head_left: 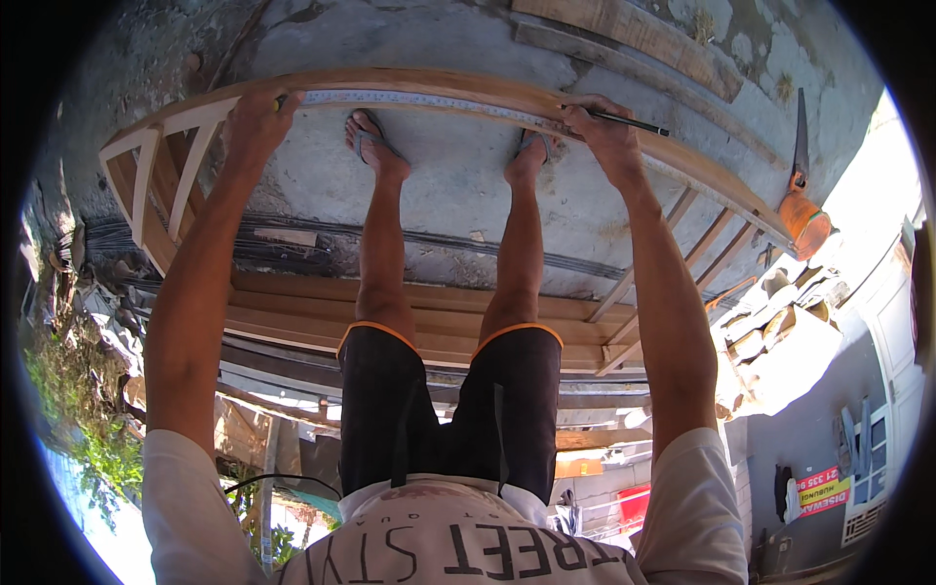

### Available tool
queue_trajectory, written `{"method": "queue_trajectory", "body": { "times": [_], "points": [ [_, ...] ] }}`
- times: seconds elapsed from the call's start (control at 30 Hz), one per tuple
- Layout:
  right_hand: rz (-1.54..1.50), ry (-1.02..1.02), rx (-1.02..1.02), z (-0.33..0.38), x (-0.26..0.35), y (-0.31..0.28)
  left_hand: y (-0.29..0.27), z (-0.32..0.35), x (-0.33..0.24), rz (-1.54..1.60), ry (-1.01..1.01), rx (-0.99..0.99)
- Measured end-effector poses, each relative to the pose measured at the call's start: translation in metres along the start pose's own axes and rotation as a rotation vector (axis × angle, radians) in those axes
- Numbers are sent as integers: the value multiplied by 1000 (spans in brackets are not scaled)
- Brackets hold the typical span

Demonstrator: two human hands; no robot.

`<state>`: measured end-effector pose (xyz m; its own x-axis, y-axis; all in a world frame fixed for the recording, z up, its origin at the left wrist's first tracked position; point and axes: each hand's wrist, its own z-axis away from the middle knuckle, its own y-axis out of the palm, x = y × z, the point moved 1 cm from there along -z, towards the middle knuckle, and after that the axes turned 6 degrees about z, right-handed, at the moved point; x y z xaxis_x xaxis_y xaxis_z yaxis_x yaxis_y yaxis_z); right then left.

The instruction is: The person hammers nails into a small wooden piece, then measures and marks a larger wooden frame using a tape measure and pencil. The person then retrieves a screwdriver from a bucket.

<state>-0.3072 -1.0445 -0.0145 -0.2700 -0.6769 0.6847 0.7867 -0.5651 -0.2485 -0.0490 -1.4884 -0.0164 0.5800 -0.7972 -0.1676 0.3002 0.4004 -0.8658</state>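
Steel ruler [429,100] lies along the wooden frame [682,166]; left hand [255,122] presses it flat, right hand [606,132] grips a pencil [634,123].

floor [458,185]: grey concrete, rough and patched.
frame [146,175]: wooden, lies on the floor, with cross slats at both ends.
ruler [409,97]: metal, rests flat along the frame's far rail.
planks [634,34]: loose, on the floor beyond the frame.
saw [801,195]: orange handle, by the frame's right end.
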Motion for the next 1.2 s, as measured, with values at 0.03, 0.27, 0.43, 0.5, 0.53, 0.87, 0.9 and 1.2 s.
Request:
{"method": "queue_trajectory", "body": {
  "times": [0.03,0.27,0.43,0.5,0.53,0.87,0.9,1.2],
  "points": [
    [9,11,-43,1,5,-4,0,-1,0,16,-10,23],
    [124,54,-146,9,52,-15,-8,5,4,100,4,-20],
    [128,9,-103,0,78,9,-23,-7,43,68,-84,-22],
    [102,-34,-94,-7,85,24,-35,-7,76,89,-94,-44],
    [100,-49,-99,-13,86,34,-40,-7,93,99,-75,-61],
    [213,-120,-97,-17,103,100,-54,-16,128,69,-162,74],
    [198,-86,-106,-16,101,103,-53,-15,129,68,-149,61],
    [267,21,-125,-15,78,113,-48,-14,138,34,-152,56]
  ]
}}
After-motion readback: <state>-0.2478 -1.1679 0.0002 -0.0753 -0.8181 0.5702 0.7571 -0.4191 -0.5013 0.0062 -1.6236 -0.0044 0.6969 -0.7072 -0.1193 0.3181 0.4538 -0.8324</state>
